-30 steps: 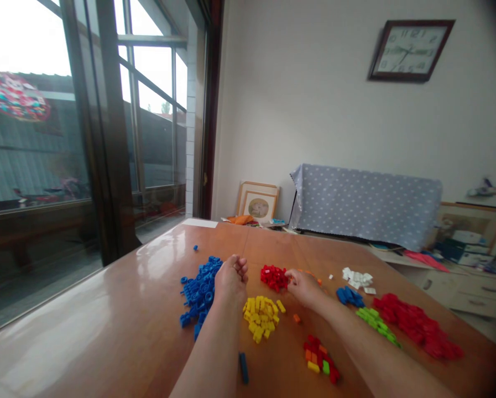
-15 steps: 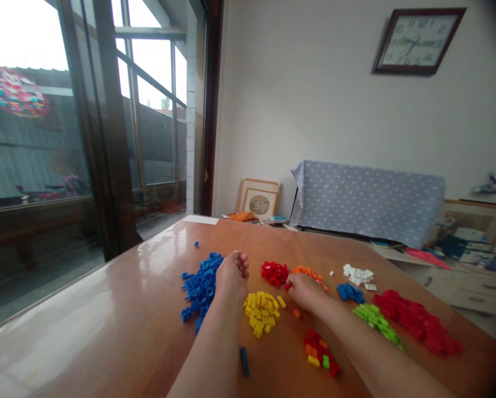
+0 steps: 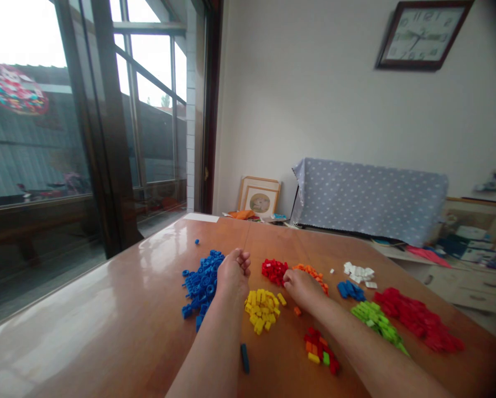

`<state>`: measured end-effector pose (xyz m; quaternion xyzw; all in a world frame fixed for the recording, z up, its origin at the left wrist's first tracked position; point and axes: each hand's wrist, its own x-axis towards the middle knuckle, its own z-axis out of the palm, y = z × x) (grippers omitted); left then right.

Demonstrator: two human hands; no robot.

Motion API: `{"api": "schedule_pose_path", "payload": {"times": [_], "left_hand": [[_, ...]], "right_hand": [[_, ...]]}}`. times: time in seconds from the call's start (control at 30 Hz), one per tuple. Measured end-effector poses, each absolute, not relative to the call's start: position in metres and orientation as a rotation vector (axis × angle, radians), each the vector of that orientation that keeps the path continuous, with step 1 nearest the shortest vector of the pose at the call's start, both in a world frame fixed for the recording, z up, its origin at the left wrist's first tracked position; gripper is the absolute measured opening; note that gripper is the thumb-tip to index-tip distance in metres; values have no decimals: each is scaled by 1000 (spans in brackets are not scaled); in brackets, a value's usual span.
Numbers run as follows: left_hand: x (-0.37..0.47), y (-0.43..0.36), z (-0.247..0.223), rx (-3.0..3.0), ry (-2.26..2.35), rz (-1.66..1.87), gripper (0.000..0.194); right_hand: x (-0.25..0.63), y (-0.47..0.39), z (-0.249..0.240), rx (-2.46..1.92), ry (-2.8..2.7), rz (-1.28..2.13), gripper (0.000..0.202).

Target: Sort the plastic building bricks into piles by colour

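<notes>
My left hand [image 3: 236,267] hovers at the right edge of the blue brick pile [image 3: 203,282], its fingers curled in; whatever they hold, if anything, is hidden. Bent fingers of my right hand [image 3: 299,284] touch or nearly touch the right side of the red brick pile [image 3: 273,271], beside the orange pieces [image 3: 309,270]. What lies between those fingertips is too small to make out. Yellow bricks [image 3: 262,309] lie between my forearms. Closer to me is a mixed cluster [image 3: 320,351] of red, orange, yellow and green bricks.
Toward the right lie white pieces [image 3: 359,273], a small blue pile [image 3: 350,290], green bricks [image 3: 379,323] and a long red heap [image 3: 417,318]. One dark blue stick [image 3: 245,358] rests near my left forearm. A single orange brick [image 3: 297,311] sits below my right hand.
My right hand has shifted slightly left against the red pile, and a red piece seen at its fingertips before no longer shows clearly. My left hand stays nearly in place.
</notes>
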<state>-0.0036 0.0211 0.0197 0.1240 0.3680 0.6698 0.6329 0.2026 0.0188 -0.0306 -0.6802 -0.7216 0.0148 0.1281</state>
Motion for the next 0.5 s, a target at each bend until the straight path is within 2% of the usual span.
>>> {"api": "schedule_pose_path", "payload": {"times": [0.5], "left_hand": [[-3,20,19,307,832,1512,10]], "right_hand": [[190,22,-34,-1937,-2113,4,10]]}}
